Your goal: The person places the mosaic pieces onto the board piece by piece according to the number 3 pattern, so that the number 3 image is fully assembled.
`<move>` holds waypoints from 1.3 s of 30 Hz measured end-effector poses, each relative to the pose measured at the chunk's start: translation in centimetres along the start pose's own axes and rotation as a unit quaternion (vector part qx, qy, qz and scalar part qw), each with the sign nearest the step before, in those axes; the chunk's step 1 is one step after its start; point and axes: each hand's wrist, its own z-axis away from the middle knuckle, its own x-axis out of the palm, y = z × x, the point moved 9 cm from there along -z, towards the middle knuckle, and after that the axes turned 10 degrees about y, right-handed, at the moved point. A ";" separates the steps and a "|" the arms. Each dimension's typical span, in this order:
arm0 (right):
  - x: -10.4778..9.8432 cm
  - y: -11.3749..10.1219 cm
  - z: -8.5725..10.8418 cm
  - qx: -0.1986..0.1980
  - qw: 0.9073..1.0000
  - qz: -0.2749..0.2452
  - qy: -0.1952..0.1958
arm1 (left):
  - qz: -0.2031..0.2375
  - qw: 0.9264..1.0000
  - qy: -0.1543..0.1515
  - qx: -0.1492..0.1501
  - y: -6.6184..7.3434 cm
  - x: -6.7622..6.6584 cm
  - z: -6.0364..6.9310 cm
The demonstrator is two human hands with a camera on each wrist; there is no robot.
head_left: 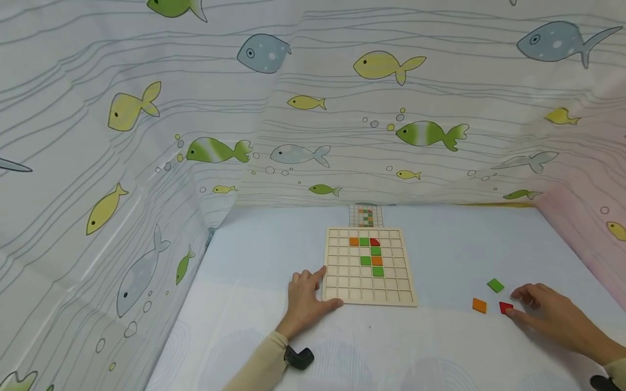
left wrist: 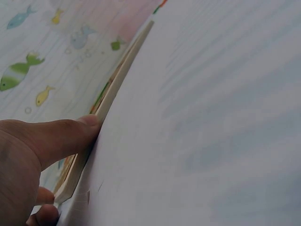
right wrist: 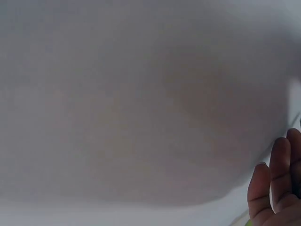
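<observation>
A wooden grid board lies on the table with orange, green and red pieces in some squares. My left hand holds its near left corner, thumb against the front edge and fingers at the left side; the left wrist view shows the thumb on the board's edge. At the right, my right hand has its thumb tip at a loose red piece, the other fingers bent and apart from it. In the right wrist view only some fingers show, and no piece is distinguishable.
A loose green piece and an orange piece lie beside the red one. Behind the board stands a small card with a coloured grid pattern. Fish-printed cloth hangs around the back and sides of the table.
</observation>
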 end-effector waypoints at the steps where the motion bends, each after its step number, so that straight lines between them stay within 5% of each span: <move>1: 0.1 0.1 0.2 0.000 1.000 -0.003 0.005 | 0.001 1.000 -0.001 0.000 0.0 0.0 0.0; 10: 0.3 0.0 0.9 -0.008 0.999 -0.034 0.027 | 0.005 1.000 -0.001 0.002 0.2 -0.1 0.1; 15: 0.5 0.1 1.0 0.016 0.999 -0.028 0.013 | 0.006 1.000 0.002 0.006 0.2 -0.2 0.1; 24: -0.1 0.8 1.9 0.059 0.997 -0.014 0.054 | 0.004 1.000 0.003 0.004 0.2 -0.1 0.1; 39: 0.4 -0.3 1.8 0.053 0.996 -0.039 0.063 | 0.005 1.000 0.000 -0.002 0.1 -0.2 0.1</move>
